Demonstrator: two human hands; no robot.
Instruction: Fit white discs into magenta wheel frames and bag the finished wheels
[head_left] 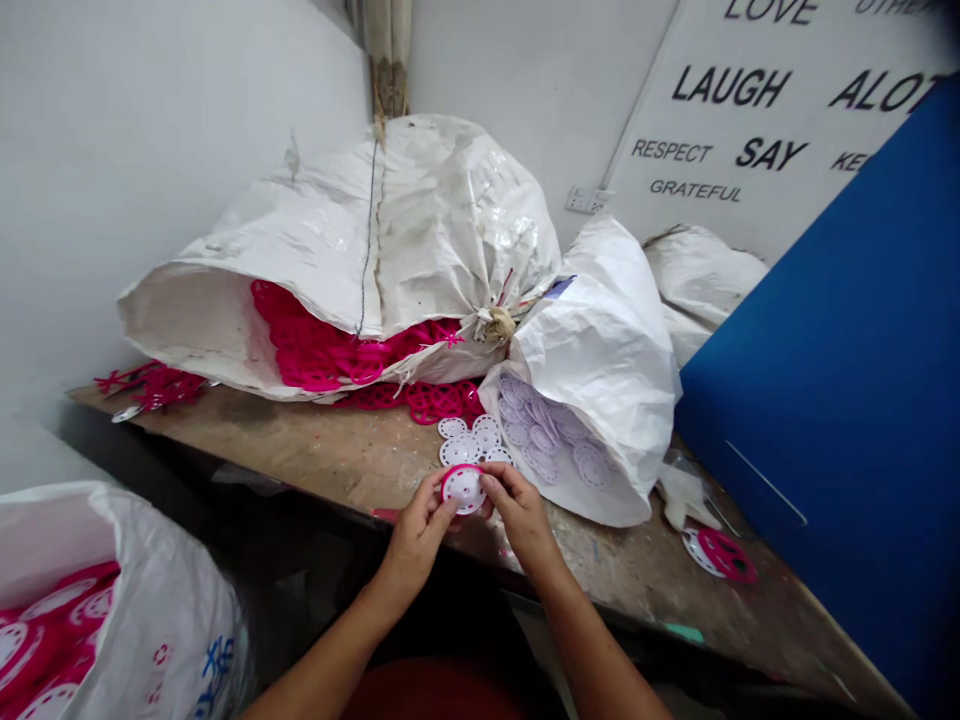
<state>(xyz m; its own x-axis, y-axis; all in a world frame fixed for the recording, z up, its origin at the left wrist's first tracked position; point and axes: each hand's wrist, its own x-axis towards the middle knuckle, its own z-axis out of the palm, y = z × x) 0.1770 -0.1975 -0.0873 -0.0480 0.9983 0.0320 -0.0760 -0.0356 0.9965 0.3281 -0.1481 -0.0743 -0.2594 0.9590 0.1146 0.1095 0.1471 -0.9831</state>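
Table (285, 445) spans most of my view, brown and worn. Big white sack (450, 220) lies on it, mouth open, pink parts (315, 345) inside. Lower left, below table level: open bag (180, 590) of pink-and-white discs (56, 610). Smaller sack (600, 320) sits right of the big one, mouth toward me, white discs (536, 430) inside. My hands, left (418, 525) and right (523, 515), meet at the table's front edge, fingers nearly closed, both pinching one piece. Small white cluster (460, 450) lies just beyond them. Held piece: white disc, pink rim (463, 489), between my fingertips.
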